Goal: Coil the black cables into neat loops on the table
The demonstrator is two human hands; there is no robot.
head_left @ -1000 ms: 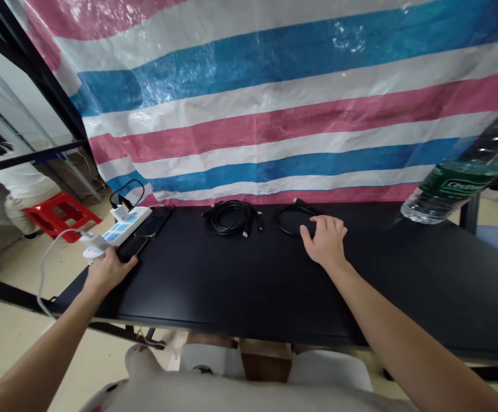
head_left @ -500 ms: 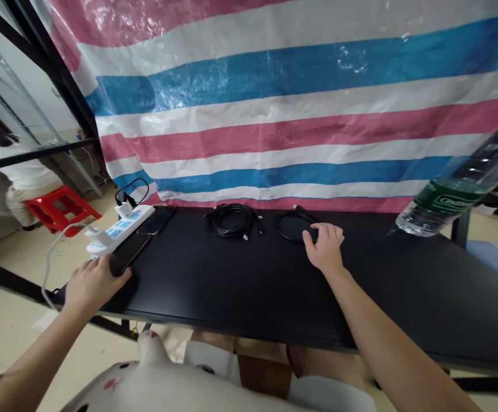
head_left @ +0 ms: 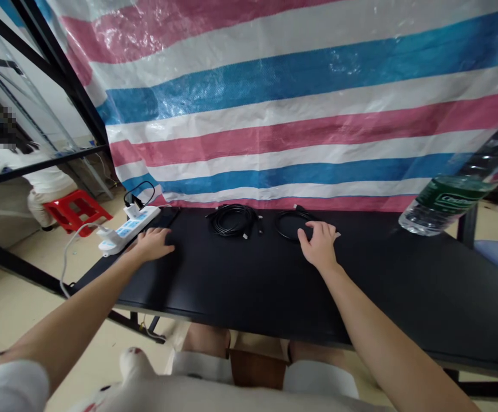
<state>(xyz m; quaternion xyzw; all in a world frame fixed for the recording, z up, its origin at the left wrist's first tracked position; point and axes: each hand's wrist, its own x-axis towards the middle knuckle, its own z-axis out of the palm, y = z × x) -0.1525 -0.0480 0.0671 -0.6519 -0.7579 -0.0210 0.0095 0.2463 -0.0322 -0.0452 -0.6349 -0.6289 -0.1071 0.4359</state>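
My left hand (head_left: 152, 244) lies palm down with fingers stretched out on the black table (head_left: 249, 286), right beside a white power strip (head_left: 129, 229). A dark phone (head_left: 168, 217) lies just past its fingertips. What is under the palm is hidden. My right hand (head_left: 317, 246) rests with fingers apart on the near edge of a thin black cable loop (head_left: 289, 224). A thicker coil of black cable (head_left: 234, 220) lies between the two hands, touched by neither.
A clear water bottle with a green label (head_left: 459, 194) stands at the table's right. A striped tarp (head_left: 275, 114) hangs behind the table. At the left, beyond a black frame, a person in white sits on a red stool (head_left: 75, 209). A white cord (head_left: 71, 252) hangs off the strip.
My left hand drew back from the near end of the power strip, then moved forward and right onto the table beside the strip. My right hand has stayed on the cable loop.
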